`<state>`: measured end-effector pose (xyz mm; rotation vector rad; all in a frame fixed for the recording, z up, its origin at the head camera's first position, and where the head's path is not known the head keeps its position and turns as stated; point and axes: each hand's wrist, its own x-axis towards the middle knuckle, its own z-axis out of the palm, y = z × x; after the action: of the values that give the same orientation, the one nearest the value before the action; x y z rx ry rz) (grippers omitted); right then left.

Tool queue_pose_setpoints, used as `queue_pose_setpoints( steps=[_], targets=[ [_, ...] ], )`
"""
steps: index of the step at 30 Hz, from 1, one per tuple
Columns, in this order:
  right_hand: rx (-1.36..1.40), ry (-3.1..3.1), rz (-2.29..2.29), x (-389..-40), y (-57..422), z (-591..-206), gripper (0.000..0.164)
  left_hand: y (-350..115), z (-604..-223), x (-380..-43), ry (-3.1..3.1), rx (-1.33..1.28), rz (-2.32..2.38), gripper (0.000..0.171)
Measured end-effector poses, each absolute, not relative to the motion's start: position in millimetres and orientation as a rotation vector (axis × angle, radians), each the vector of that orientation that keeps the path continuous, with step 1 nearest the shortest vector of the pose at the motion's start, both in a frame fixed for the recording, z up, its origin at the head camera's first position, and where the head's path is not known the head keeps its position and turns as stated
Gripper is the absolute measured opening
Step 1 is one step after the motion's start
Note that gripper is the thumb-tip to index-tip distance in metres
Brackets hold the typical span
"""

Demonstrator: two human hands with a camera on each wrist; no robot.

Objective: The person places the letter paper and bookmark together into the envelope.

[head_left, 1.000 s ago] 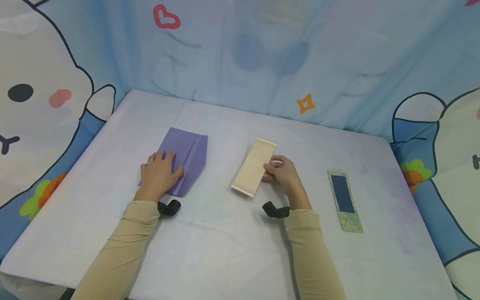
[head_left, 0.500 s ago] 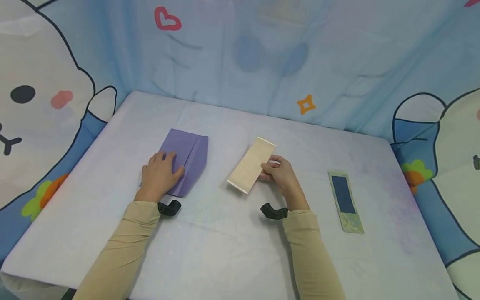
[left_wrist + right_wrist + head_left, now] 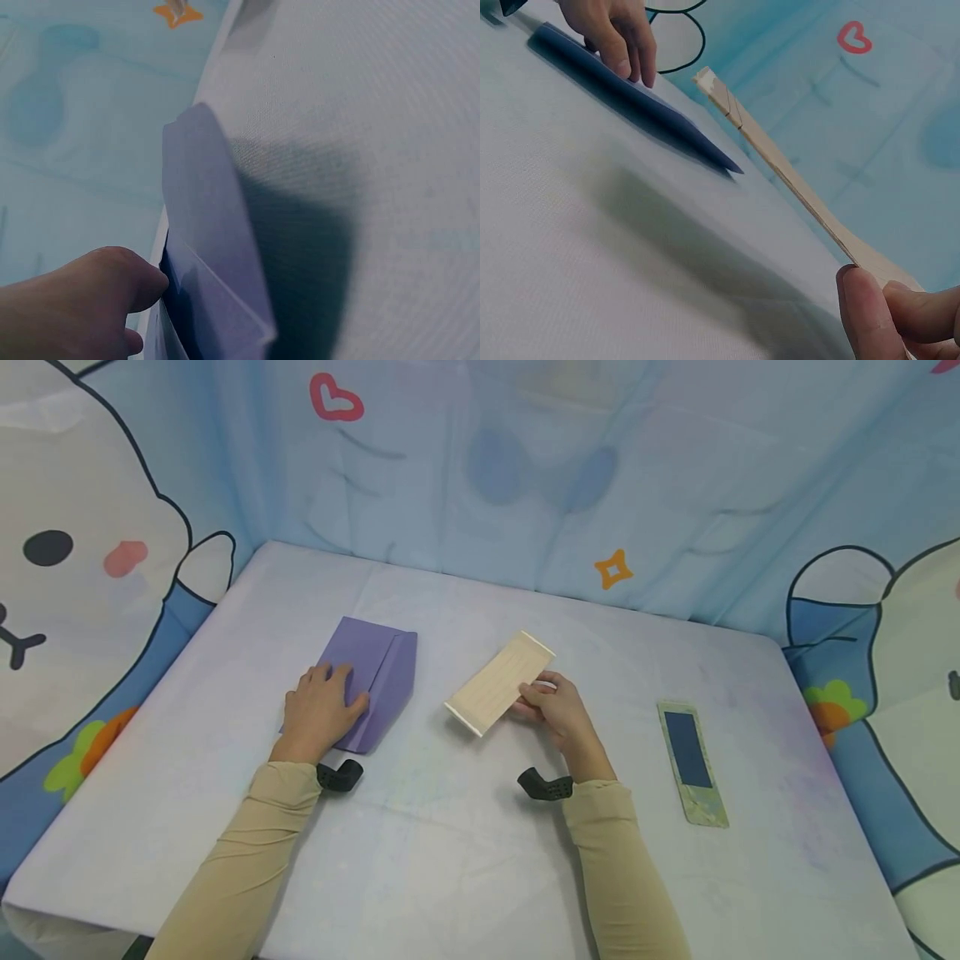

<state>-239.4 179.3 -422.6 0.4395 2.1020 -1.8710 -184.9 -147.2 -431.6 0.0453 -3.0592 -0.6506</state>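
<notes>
My left hand (image 3: 315,710) rests on a purple paper envelope (image 3: 363,647), fingers spread over its left part. The envelope's long flap (image 3: 206,217) stands raised along the right side, and in the left wrist view my thumb touches paper beside it. My right hand (image 3: 558,714) pinches a thin, flat, wood-coloured rectangular piece (image 3: 498,681) with pale ends by its right long edge. The piece is held tilted above the table; its shadow falls below it in the right wrist view. My right fingers behind the piece are partly hidden.
A pale green, phone-shaped flat item (image 3: 702,806) with a dark blue rectangle lies to the right of my right hand. A white cloth (image 3: 435,860) covers the table. Behind it hangs a blue printed curtain (image 3: 450,485). Both wrists wear black cameras.
My right hand has shifted slightly left, turning the wood-coloured piece so its near end swings left and up. My left hand stays in place on the envelope.
</notes>
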Motion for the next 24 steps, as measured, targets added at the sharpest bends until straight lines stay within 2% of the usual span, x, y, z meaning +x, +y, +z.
queue_pose_setpoints(
  steps=[6, 24],
  targets=[
    [0.394, 2.01, -1.973, -238, 175, -424, 0.048, -147, -431, -186, -3.063, 0.047, -0.648, 0.059],
    [0.314, 1.74, -2.15, -230, 158, -427, 0.05, -146, -431, -185, -3.061, 0.052, -0.619, 0.059]
  ],
)
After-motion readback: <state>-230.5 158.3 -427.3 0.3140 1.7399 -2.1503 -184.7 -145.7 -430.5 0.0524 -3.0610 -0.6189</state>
